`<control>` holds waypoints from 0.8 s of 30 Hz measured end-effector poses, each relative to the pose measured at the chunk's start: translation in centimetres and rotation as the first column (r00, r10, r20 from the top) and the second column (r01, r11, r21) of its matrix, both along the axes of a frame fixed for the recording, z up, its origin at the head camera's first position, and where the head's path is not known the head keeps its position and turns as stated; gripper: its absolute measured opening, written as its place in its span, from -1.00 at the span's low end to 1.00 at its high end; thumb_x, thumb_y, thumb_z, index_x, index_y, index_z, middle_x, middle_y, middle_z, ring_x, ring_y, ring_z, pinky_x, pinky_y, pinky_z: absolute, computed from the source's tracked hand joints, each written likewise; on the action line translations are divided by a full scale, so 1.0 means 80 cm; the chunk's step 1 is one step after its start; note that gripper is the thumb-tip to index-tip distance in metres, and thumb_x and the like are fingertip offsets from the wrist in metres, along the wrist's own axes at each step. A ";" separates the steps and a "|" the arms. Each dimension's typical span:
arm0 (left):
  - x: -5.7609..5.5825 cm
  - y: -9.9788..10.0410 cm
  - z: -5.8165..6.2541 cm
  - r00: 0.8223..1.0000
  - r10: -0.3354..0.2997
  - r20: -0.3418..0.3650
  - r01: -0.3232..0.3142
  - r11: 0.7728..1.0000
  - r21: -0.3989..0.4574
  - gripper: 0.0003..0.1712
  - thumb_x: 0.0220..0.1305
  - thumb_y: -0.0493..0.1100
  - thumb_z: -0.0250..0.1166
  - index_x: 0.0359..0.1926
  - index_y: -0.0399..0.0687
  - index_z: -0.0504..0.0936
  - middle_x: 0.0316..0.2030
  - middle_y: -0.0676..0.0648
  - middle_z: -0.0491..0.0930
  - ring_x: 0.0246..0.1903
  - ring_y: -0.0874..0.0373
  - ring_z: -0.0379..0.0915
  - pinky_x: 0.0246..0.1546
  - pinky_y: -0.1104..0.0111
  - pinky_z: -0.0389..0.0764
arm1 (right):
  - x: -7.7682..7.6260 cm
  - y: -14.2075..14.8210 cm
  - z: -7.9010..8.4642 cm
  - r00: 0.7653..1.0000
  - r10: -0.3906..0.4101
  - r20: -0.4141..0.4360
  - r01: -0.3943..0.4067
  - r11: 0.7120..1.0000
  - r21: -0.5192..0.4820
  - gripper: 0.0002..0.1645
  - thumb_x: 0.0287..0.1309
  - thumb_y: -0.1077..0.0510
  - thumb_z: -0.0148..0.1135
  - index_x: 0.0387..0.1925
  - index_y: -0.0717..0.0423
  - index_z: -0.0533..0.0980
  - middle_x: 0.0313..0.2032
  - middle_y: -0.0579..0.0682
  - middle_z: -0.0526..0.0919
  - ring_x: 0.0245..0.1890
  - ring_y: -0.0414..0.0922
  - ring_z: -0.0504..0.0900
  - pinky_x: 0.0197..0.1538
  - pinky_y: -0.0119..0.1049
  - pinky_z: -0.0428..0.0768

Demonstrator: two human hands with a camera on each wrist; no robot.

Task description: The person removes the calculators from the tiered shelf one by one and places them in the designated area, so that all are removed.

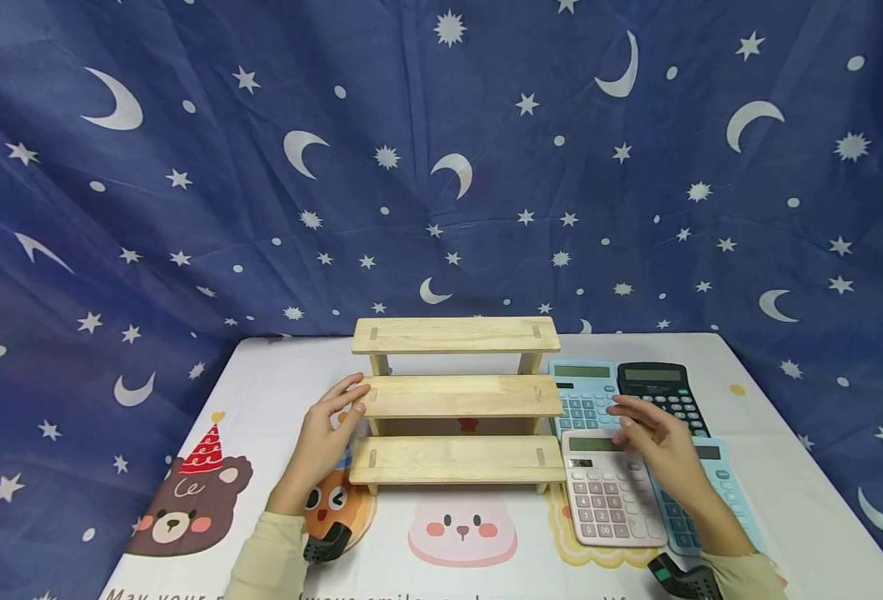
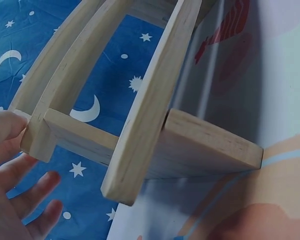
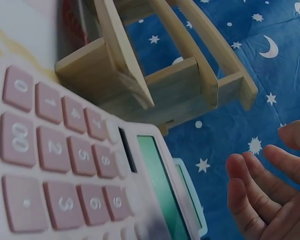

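Note:
A three-tier wooden display stand [image 1: 456, 396] rises in the middle of the white table. At the left end of its middle shelf, my left hand [image 1: 326, 435] touches the wood with thumb and fingertips; the other fingers are spread loosely in the left wrist view. My right hand [image 1: 659, 446] hovers over a group of calculators with relaxed fingers and nothing in them. Below and left of it lies a pink calculator [image 1: 610, 500], its keys large in the right wrist view. Behind are a light blue calculator [image 1: 582, 408] and a black calculator [image 1: 655, 379]. Another blue calculator [image 1: 734, 492] is partly covered by my right forearm.
The white tablecloth [image 1: 786, 500] carries cartoon prints, among them a brown bear [image 1: 190, 508] at left and a pink face [image 1: 462, 533] in front of the stand. A blue curtain [image 1: 426, 167] with moons and stars hangs behind and at both sides.

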State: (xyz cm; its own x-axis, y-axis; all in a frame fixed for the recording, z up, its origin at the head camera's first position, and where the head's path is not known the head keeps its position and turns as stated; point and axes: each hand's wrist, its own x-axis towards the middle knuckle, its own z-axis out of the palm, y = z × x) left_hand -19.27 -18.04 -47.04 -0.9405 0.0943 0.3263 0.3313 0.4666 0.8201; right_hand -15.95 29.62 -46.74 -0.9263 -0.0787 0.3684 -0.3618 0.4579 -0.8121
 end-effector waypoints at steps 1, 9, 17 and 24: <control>0.000 0.000 0.001 1.000 0.003 -0.003 -0.003 1.000 -0.004 -0.60 0.49 -0.16 0.18 0.24 -0.22 0.61 0.41 -0.13 0.43 0.48 -0.16 0.23 0.44 -0.16 0.19 | -0.001 -0.002 0.001 1.000 0.002 0.000 -0.002 1.000 -0.001 -0.56 0.44 0.33 0.08 0.30 0.30 0.44 -0.03 -0.44 0.64 -0.35 -0.29 0.69 -0.32 -0.39 0.64; 0.002 -0.001 0.008 0.999 0.035 -0.022 -0.036 0.998 -0.053 -0.61 0.49 -0.17 0.19 0.23 -0.21 0.62 0.37 -0.17 0.47 0.45 -0.17 0.28 0.43 -0.11 0.24 | -0.010 -0.013 0.006 1.000 0.001 -0.016 -0.001 1.000 0.009 -0.58 0.45 0.31 0.09 0.28 0.27 0.47 -0.02 -0.06 0.72 -0.35 -0.29 0.68 -0.32 -0.38 0.65; 0.005 -0.003 0.018 0.996 0.066 -0.053 -0.071 0.993 -0.096 -0.62 0.47 -0.23 0.18 0.23 -0.22 0.62 0.34 -0.17 0.49 0.42 -0.18 0.32 0.40 -0.12 0.29 | -0.019 -0.025 0.012 0.999 0.041 -0.021 -0.042 0.999 -0.033 -0.59 0.46 0.32 0.06 0.26 0.32 0.46 -0.02 -0.11 0.73 -0.37 -0.24 0.70 -0.33 -0.34 0.66; 0.010 -0.001 0.027 0.993 0.066 -0.094 -0.078 0.989 -0.123 -0.64 0.44 -0.28 0.20 0.20 -0.23 0.64 0.32 -0.19 0.52 0.39 -0.20 0.35 0.37 -0.13 0.32 | -0.024 -0.039 0.018 0.999 0.038 -0.023 -0.039 0.999 -0.020 -0.58 0.46 0.31 0.06 0.28 0.29 0.46 0.01 0.37 0.66 -0.38 -0.22 0.70 -0.32 -0.33 0.66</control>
State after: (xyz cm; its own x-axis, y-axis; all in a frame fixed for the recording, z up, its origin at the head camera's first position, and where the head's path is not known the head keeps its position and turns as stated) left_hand -18.50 -18.12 -44.91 -0.9141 0.0729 0.3988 0.3621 0.5896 0.7220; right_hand -17.88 26.49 -45.28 -0.9140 -0.1064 0.3914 -0.3976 0.4262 -0.8126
